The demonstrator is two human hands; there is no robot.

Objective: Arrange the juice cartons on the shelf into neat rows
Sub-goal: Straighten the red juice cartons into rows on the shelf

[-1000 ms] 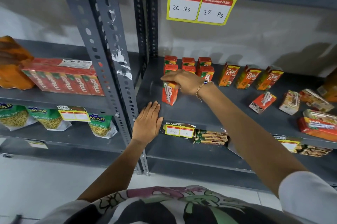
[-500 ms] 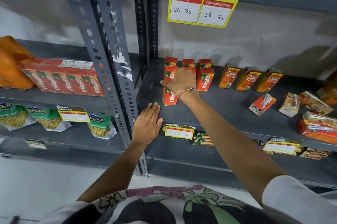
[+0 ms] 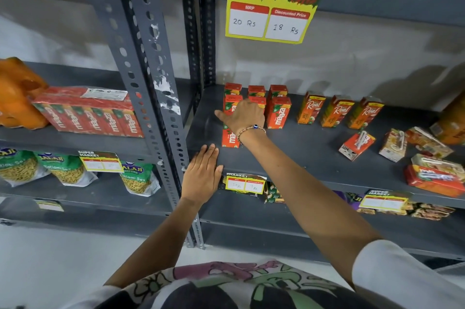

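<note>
2 hands are out at the grey shelf. Far to the left, on the next shelf unit, a wrapped pack of red Maaza cartons lies beside an orange bag. The left hand lies flat on the front edge of the shelf, fingers straight and holding nothing. Just behind it stands 1 red Maaza carton, upright. The right hand rests over this carton and the red ones behind it; I cannot tell if its fingers grip one. The red Maaza cartons stand in short rows at the back left. To their right, 3 orange Real cartons stand in a line. Farther right, a few small cartons lie tipped over, apart from each other. A price sign hangs above.
</note>
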